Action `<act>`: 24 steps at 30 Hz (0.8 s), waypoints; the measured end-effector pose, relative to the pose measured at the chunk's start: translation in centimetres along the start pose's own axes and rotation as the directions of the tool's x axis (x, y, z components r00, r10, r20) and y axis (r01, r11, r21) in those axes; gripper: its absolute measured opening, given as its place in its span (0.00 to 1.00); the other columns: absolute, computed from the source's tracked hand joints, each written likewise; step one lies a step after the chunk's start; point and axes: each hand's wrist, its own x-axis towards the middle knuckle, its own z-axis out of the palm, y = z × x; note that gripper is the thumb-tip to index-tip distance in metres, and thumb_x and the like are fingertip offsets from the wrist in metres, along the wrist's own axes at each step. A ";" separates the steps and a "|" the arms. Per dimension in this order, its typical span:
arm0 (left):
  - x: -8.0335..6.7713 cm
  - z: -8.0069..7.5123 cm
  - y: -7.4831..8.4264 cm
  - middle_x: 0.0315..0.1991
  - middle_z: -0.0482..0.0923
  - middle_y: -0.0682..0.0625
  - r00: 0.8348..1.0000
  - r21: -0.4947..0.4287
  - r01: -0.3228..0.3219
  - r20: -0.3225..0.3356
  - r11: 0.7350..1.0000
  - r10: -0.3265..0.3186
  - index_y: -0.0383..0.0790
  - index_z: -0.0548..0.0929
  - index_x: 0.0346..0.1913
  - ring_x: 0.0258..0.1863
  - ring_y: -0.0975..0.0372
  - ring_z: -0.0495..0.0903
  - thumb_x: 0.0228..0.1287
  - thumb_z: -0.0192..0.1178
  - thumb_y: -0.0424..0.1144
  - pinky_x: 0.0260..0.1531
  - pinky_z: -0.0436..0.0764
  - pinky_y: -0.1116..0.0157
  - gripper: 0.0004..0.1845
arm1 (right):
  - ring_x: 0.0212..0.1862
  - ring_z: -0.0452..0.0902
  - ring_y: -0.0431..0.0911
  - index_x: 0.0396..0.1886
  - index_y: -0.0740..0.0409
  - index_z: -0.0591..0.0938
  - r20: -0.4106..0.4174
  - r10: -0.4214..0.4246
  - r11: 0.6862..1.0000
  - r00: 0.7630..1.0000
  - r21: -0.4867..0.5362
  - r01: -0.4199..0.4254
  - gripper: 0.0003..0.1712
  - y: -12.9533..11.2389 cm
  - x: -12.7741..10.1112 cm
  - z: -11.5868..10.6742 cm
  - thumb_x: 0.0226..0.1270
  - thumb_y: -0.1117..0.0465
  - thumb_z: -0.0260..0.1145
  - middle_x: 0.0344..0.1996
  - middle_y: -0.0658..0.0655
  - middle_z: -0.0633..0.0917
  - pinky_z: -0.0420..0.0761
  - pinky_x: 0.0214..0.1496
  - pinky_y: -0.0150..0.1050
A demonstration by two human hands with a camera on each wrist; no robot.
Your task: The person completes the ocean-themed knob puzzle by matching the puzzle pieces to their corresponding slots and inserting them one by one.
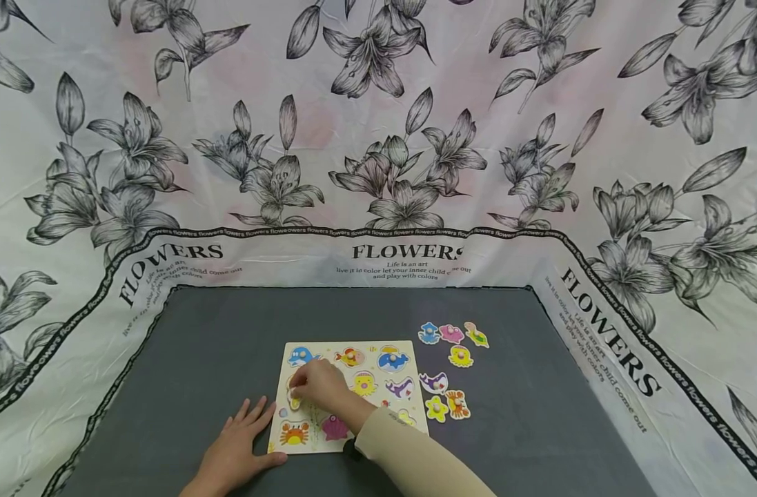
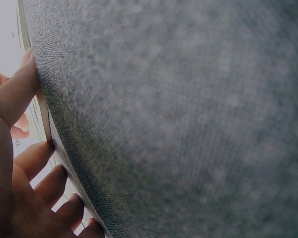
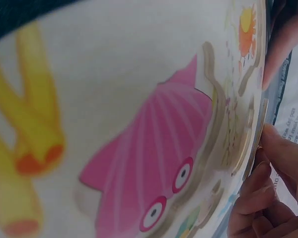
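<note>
Soft, even light fills the head view, bright on the flowered cloth, with barely a shadow on the dark surface; straight edges bow toward the corners. Both wrist views sit too close: the pink shell piece smears into blur, and the grey mat shows soft grain.

free: mat left, front | blocked: loose pieces right of board
</note>
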 end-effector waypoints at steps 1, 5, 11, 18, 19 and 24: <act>0.0 0.0 0.0 0.77 0.61 0.38 1.000 0.002 0.000 0.002 1.000 0.000 0.45 0.70 0.75 0.77 0.35 0.51 0.39 0.72 0.73 0.71 0.54 0.30 0.59 | 0.28 0.73 0.32 0.34 0.46 0.92 0.004 0.001 1.000 1.000 -0.003 -0.001 0.02 0.0 0.1 0.1 0.62 0.56 0.76 0.27 0.38 0.87 0.75 0.34 0.27; 0.0 0.0 0.1 0.77 0.61 0.39 1.000 -0.001 0.002 0.003 1.000 -0.002 0.45 0.70 0.75 0.77 0.35 0.50 0.39 0.73 0.73 0.72 0.53 0.30 0.59 | 0.28 0.73 0.32 0.33 0.45 0.91 0.012 0.007 1.000 1.000 -0.027 -0.007 0.02 0.1 0.1 0.4 0.62 0.55 0.76 0.27 0.37 0.86 0.76 0.35 0.27; -0.1 0.0 0.1 0.77 0.61 0.38 1.000 -0.009 -0.002 -0.004 1.000 0.002 0.44 0.70 0.75 0.77 0.35 0.50 0.39 0.73 0.72 0.71 0.53 0.30 0.59 | 0.28 0.73 0.33 0.34 0.46 0.91 0.013 0.014 0.999 1.000 -0.041 -0.013 0.02 0.0 0.1 0.3 0.62 0.55 0.76 0.26 0.38 0.86 0.76 0.37 0.28; -0.2 -0.1 0.3 0.77 0.61 0.39 1.000 -0.021 0.004 0.001 1.000 -0.004 0.45 0.70 0.75 0.78 0.35 0.50 0.39 0.72 0.73 0.72 0.53 0.31 0.59 | 0.29 0.73 0.32 0.34 0.47 0.91 0.006 0.015 1.000 1.000 -0.022 -0.015 0.02 0.0 0.2 0.4 0.61 0.57 0.77 0.26 0.39 0.86 0.77 0.37 0.27; -0.3 -0.2 0.3 0.77 0.61 0.38 1.000 -0.020 0.002 0.000 1.000 -0.002 0.45 0.70 0.75 0.77 0.35 0.50 0.39 0.73 0.72 0.72 0.53 0.30 0.59 | 0.29 0.73 0.32 0.34 0.47 0.91 0.009 0.012 1.000 1.000 -0.019 -0.012 0.02 0.1 0.3 0.4 0.61 0.58 0.77 0.26 0.39 0.85 0.77 0.37 0.27; -0.3 -0.1 0.3 0.77 0.61 0.38 1.000 -0.017 0.000 -0.009 1.000 -0.001 0.44 0.70 0.74 0.77 0.35 0.50 0.39 0.73 0.72 0.72 0.53 0.31 0.59 | 0.28 0.72 0.34 0.32 0.49 0.90 0.045 -0.007 1.000 0.999 0.018 0.006 0.03 0.1 0.6 0.4 0.61 0.61 0.77 0.25 0.41 0.83 0.76 0.33 0.25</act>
